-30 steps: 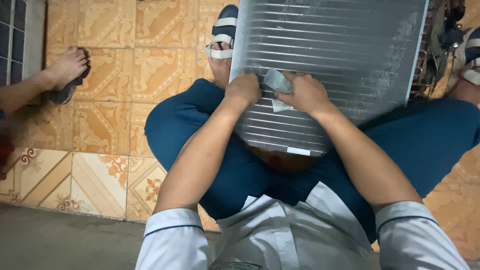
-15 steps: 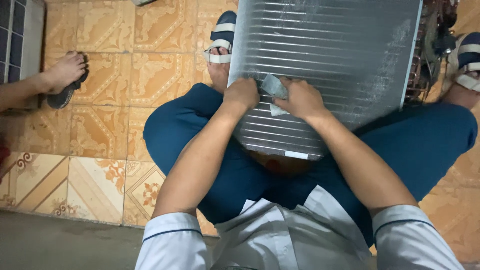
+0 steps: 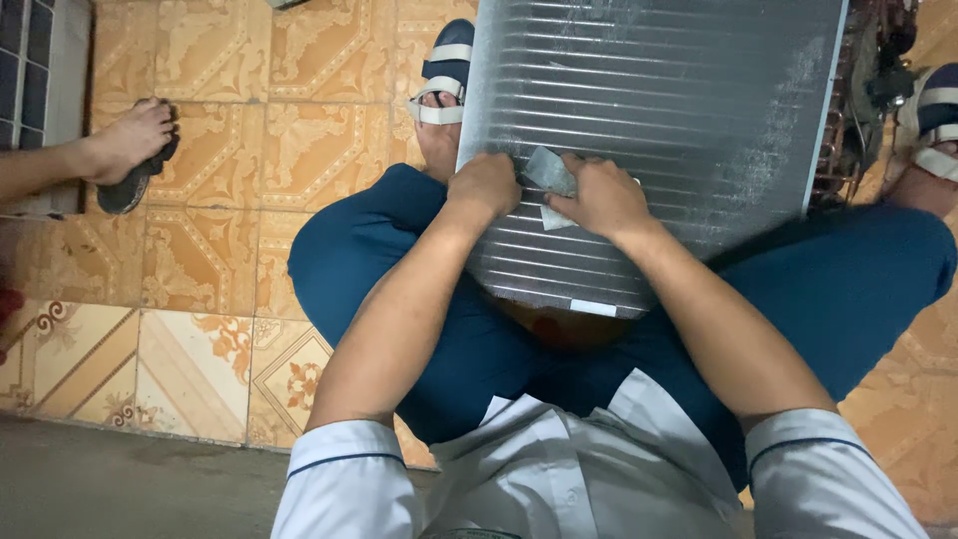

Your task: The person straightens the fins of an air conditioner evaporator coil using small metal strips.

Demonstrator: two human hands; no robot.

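A ribbed metal coil panel (image 3: 649, 110) leans across the seated person's knees, above orange patterned floor tiles (image 3: 210, 250). On its lower ribs, the left hand (image 3: 486, 186) is fisted and the right hand (image 3: 602, 198) pinches a grey pad (image 3: 549, 172). Left of the panel, another person's foot (image 3: 130, 140) rests on a sandal.

Finned coil panel (image 3: 659, 120) on lap, between sandalled feet (image 3: 444, 85); another's foot (image 3: 130, 140) left.

The floor (image 3: 200, 250) is laid with orange patterned tiles, with a grey concrete strip (image 3: 120, 489) at the near edge. A dark sandal (image 3: 135, 185) lies on the tiles under another person's foot (image 3: 130, 135).
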